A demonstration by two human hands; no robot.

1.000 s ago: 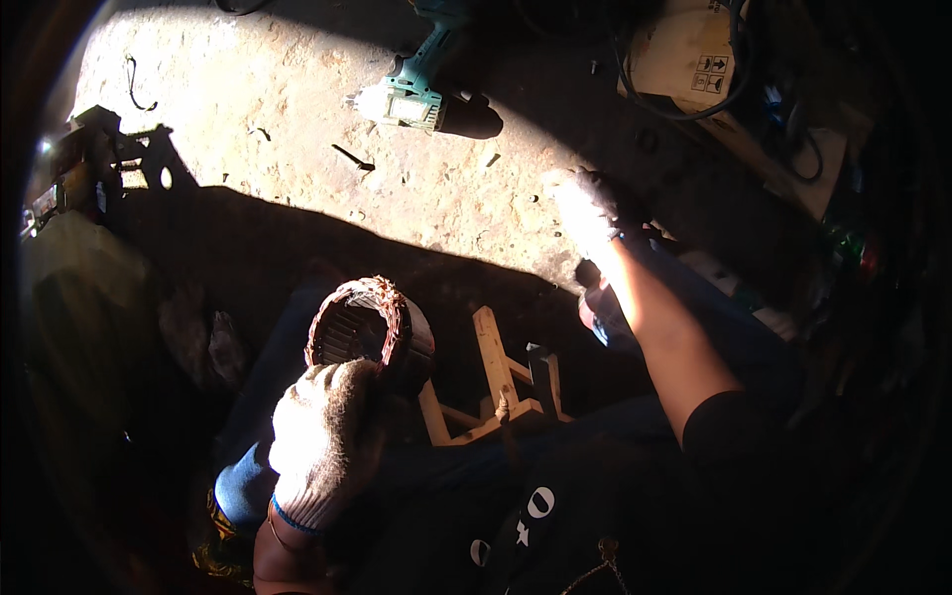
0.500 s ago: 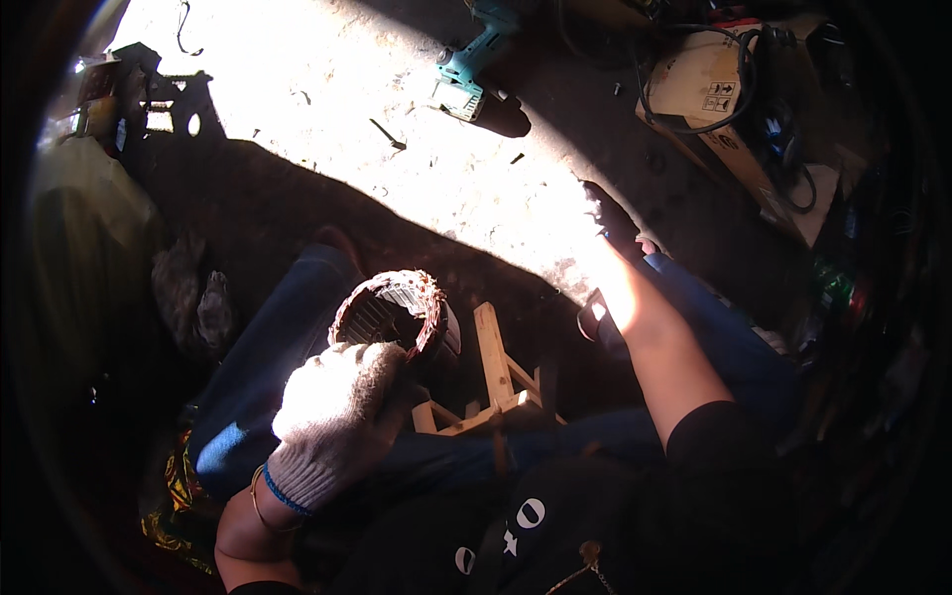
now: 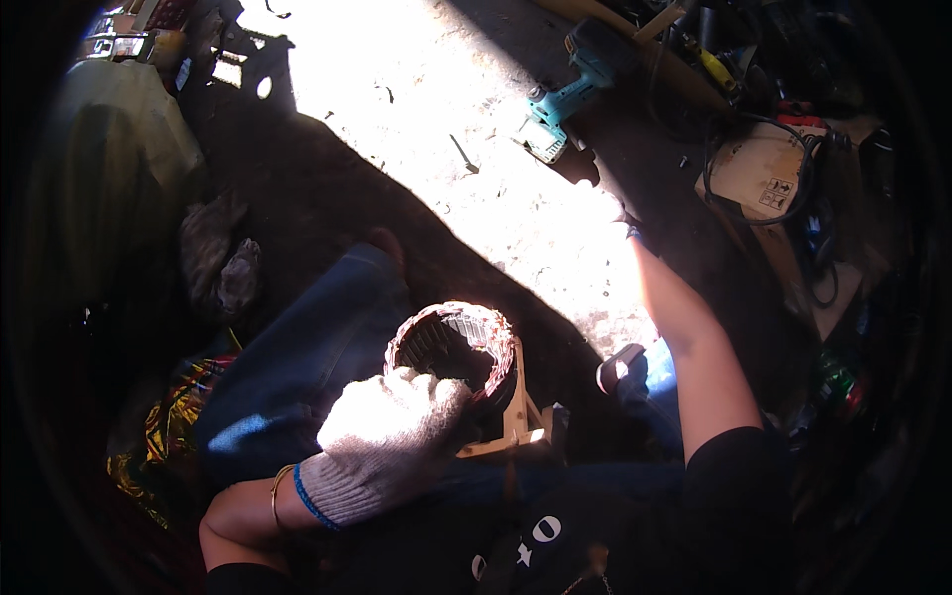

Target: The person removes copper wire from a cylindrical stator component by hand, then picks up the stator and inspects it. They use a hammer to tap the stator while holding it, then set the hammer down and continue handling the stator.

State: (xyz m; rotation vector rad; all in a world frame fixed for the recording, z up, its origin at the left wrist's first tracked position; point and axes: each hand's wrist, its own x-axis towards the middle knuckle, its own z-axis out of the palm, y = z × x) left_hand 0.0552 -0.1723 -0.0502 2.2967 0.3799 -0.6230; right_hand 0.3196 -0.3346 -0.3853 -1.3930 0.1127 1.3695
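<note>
My left hand (image 3: 397, 421), in a whitish knitted glove with a blue cuff, grips the near rim of a motor stator (image 3: 502, 342). The stator is a hollow cylinder with copper windings bunched round its upper edge and slots down its inner wall. It is held over my lap, in front of a small wooden frame (image 3: 518, 416). My right arm stretches forward into bright sunlight, and the right hand (image 3: 600, 206) is so washed out that its fingers do not show. Just beyond it lies a teal cordless power tool (image 3: 573, 94) on the ground.
A cardboard box (image 3: 749, 174) with a black cable (image 3: 709, 164) looped over it stands at the right. A thin dark piece (image 3: 463, 154) lies on the sunlit floor. Crumpled gold foil (image 3: 178, 416) is by my left knee, with greyish rags (image 3: 213, 253) farther off.
The view has shifted, so the floor things sit farther right and lower. My right hand is now closer to the power tool. The left hand keeps its grip on the stator.
</note>
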